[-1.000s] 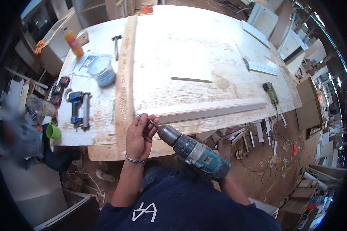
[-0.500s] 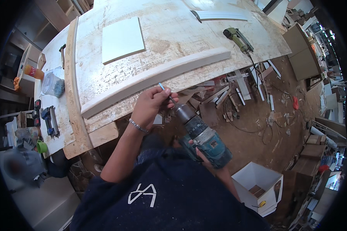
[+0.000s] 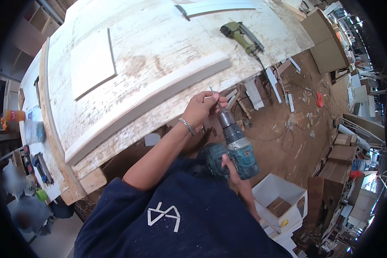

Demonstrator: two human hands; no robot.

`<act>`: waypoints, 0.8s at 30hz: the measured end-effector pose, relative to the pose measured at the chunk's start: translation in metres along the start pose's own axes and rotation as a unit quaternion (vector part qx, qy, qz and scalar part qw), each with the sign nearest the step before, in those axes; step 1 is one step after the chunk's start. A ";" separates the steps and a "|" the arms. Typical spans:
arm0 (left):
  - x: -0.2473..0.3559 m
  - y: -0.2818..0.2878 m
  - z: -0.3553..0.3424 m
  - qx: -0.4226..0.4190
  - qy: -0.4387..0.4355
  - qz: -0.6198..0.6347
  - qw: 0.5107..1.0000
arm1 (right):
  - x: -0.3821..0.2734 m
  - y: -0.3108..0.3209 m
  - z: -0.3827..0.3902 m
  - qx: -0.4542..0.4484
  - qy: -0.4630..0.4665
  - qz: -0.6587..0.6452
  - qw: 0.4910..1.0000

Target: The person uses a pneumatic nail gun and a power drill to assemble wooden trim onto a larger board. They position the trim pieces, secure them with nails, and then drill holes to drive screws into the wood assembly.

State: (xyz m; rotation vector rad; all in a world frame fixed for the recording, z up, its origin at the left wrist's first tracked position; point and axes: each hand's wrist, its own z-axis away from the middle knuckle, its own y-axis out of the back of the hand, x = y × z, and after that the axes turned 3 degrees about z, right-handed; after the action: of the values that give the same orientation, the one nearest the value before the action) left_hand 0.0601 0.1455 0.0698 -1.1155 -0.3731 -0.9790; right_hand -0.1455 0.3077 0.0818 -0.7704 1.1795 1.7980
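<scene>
Pinching bit [image 3: 211, 90], 1 o'clock of centre, with left hand [image 3: 204, 107], half-curled. Gripping drill [image 3: 242, 151], 4 o'clock, in right hand [image 3: 231, 167], mostly closed. Could nick fingertips by starting drill mid-pinch; could scrape bar [image 3: 148, 107], 10 o'clock, by swinging carelessly.

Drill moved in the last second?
Yes, rightward: judged against the long white board, the drill has gone from near its left end to near its right end.

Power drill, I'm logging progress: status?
Left hand pinching drill bit. Right hand gripping power drill. Long white board on workbench beyond; nothing visibly blocking bit.
</scene>
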 end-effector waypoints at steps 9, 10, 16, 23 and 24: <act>-0.019 -0.039 -0.162 0.040 0.080 0.048 0.995 | 0.053 0.076 -0.158 0.025 0.127 0.079 0.988; -0.020 -0.041 -0.171 0.056 0.076 0.035 0.995 | 0.054 0.083 -0.170 0.014 0.144 0.092 0.985; -0.027 -0.043 -0.202 0.099 0.047 0.026 0.994 | 0.054 0.115 -0.217 -0.020 0.209 0.099 0.973; -0.018 -0.036 -0.209 0.080 0.071 -0.006 0.994 | 0.045 0.121 -0.227 0.002 0.297 0.139 0.945; -0.013 -0.037 -0.204 0.107 0.091 -0.058 0.988 | 0.047 0.122 -0.225 -0.025 0.255 0.139 0.957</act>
State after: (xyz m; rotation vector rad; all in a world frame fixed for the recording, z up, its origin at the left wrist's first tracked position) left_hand -0.0184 -0.0308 -0.0066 -0.8102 -0.3884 -1.1054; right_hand -0.2647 0.0874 0.0101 -1.1949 1.6479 1.9207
